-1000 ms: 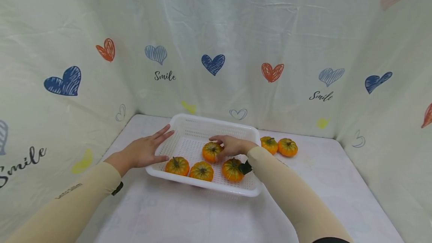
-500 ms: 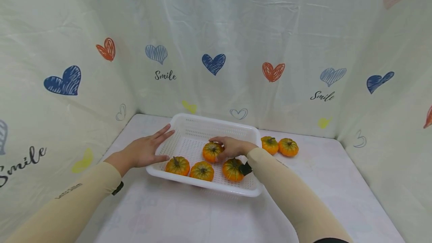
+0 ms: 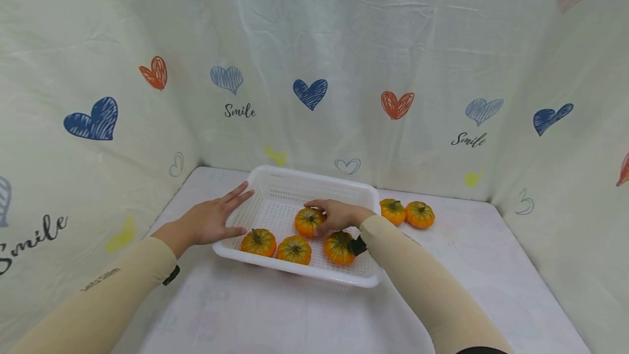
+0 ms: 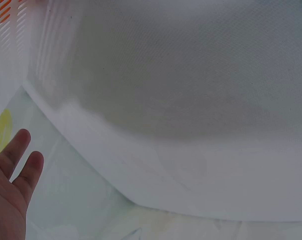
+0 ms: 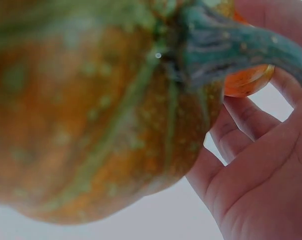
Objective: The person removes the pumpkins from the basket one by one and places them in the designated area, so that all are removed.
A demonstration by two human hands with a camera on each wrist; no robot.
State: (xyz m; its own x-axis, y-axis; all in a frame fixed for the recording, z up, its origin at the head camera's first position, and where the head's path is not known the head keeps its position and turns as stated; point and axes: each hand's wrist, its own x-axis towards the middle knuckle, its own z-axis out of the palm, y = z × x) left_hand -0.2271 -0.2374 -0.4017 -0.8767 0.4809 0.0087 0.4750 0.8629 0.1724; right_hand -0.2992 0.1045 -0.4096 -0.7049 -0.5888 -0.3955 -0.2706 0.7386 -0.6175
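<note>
In the head view, a white plastic basket [image 3: 319, 177] stands on the table with several small orange-green pumpkins inside. My right hand [image 3: 342, 214] reaches into it and grips one pumpkin [image 3: 306, 221], thumb on the near side, fingers on the far side. Under the right wrist sits another pumpkin [image 3: 338, 249], which fills much of the right wrist view with its green stem [image 5: 230, 45]. Two more pumpkins, one at the left [image 3: 256, 241] and one at the middle [image 3: 294, 250], lie along the basket's near wall. My left hand [image 3: 208, 222] is at the basket's left rim, fingers spread.
Two pumpkins, one nearer the basket [image 3: 392, 211] and one further right [image 3: 419, 214], lie on the table beyond the basket's right end. A white cloth covers the table [image 3: 255, 310]. Heart-patterned curtains [image 3: 354, 124] hang behind and at both sides.
</note>
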